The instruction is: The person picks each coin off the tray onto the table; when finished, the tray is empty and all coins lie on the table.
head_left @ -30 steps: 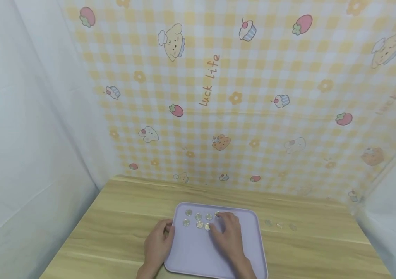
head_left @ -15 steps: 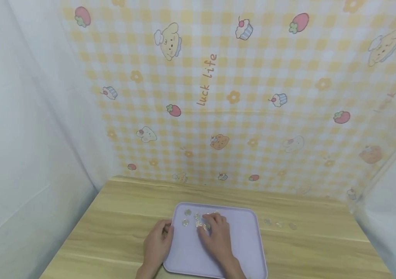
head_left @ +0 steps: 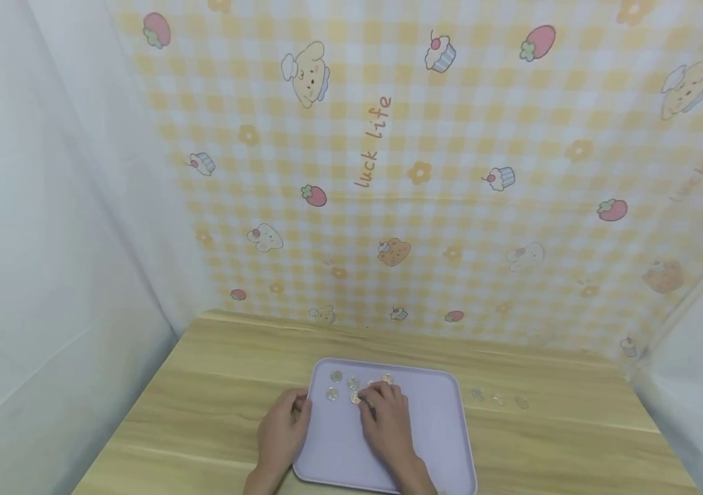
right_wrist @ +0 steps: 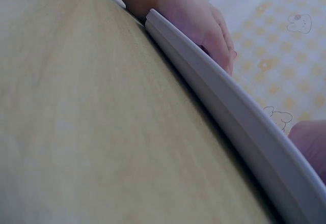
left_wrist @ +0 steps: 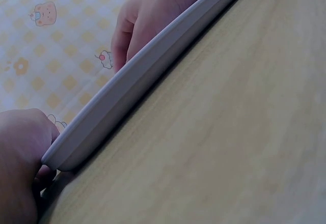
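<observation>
On the lilac tray lie several small round silvery coins in two rows, among them a coin at the upper left and a lower-left coin. My left hand grips the tray's left rim; the left wrist view shows its fingers at the tray edge. Over the rows' right end, my right hand has thumb and fingertips curled together, pinching a coin that looks dark and tilted. That hand partly covers one upper-row coin. The tray wall hides the coins in both wrist views.
Three more round pieces lie on the wooden table, right of the tray. Behind the table hangs a yellow checked cloth with cartoon prints. White curtains flank both sides.
My right hand has shifted left along the coin rows, and its thumb and fingers have come together on the lower row's right-hand coin. The left hand stays on the tray rim.
</observation>
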Demonstrator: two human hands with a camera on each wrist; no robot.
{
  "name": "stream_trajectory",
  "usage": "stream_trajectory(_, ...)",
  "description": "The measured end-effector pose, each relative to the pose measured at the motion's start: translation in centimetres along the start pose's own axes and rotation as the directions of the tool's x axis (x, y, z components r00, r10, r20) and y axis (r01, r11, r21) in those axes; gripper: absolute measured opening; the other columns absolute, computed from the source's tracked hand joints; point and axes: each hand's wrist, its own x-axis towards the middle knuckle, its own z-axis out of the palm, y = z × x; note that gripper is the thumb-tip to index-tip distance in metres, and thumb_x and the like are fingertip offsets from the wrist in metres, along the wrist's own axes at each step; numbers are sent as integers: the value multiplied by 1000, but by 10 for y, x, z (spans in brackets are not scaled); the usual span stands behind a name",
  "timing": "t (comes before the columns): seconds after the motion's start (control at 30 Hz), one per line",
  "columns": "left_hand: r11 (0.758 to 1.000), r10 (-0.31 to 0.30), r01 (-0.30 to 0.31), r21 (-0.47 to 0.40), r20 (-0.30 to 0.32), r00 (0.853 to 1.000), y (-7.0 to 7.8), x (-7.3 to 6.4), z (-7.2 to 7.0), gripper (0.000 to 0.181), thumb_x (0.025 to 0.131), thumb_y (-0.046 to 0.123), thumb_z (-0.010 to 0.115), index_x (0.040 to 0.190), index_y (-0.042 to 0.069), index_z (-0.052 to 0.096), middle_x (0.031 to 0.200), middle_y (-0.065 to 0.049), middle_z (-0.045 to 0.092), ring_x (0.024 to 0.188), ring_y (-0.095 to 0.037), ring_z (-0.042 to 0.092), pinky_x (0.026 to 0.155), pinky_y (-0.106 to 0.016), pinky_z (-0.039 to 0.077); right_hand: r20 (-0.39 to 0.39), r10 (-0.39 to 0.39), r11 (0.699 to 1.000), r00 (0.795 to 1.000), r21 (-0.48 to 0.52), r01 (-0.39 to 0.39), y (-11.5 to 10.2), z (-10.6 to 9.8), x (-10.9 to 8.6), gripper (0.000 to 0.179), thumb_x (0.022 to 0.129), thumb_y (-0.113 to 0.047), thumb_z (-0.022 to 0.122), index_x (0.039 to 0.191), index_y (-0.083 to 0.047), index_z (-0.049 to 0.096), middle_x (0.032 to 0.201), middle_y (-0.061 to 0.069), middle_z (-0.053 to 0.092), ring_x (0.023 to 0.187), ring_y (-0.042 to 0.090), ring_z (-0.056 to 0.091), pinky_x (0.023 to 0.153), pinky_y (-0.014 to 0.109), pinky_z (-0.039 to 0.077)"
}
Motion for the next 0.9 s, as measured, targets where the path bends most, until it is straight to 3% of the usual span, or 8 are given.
stream_trajectory(0.4, 1000, 30, -30, -2, -35, 999, 0, -1, 0, 18, 88, 16, 72, 105, 12, 72, 78, 10, 64, 53, 2, 40, 50, -18, 35, -13, 25, 1000, 1000, 4, -25, 0, 0, 0, 13, 82, -11, 75, 92, -19, 73, 99, -6, 66, 97, 14, 56, 83, 36, 41)
stream_trajectory(0.67, 1000, 30, -30, -3, -41, 999, 0, -2, 0, 17, 88, 16, 72, 104, 12, 72, 79, 9, 65, 52, 2, 40, 49, -19, 34, -37, 169, 983, 985, -63, -171, -2, -3, 0, 24, 76, -22, 82, 97, -15, 72, 97, -3, 62, 90, 14, 51, 78, 33, 37)
stream_trajectory(0.9, 1000, 3, -3, -11, 2, 1000, 1, -1, -1, 19, 89, 18, 71, 107, 12, 71, 79, 10, 64, 51, 1, 41, 49, -19, 35, -28, 212, 973, 977, -84, -214, -3, -5, 1, 21, 76, -26, 82, 93, -16, 73, 94, -4, 64, 84, 11, 48, 72, 28, 31)
